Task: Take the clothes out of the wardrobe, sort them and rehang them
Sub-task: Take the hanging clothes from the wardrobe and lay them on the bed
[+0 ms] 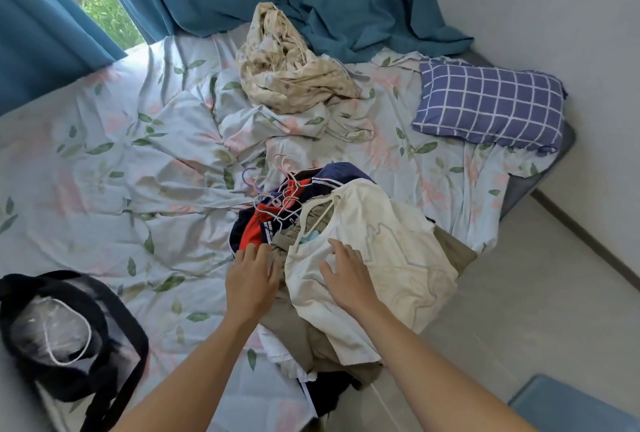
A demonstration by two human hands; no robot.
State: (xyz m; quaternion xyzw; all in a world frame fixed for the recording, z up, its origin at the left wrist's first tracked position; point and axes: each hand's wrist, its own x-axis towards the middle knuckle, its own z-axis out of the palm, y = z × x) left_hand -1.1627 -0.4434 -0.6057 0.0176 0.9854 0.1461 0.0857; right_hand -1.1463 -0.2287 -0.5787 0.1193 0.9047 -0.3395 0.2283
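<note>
**Clothes piled on the bed, ready for sorting**

Clothes (346,241) on hangers (277,199) are heaped at the near edge of the bed (104,161). The left hand (251,275) is laid flat, fingers spread, nothing gripped, just left of the cream shirt (388,251); the right hand (346,275) is pressed open on that shirt. One garment is best lifted by its hanger, so hooks beyond the fingertips are not snagged. Cream lies uppermost, with olive, red and navy layers beneath, crumpled.
</note>
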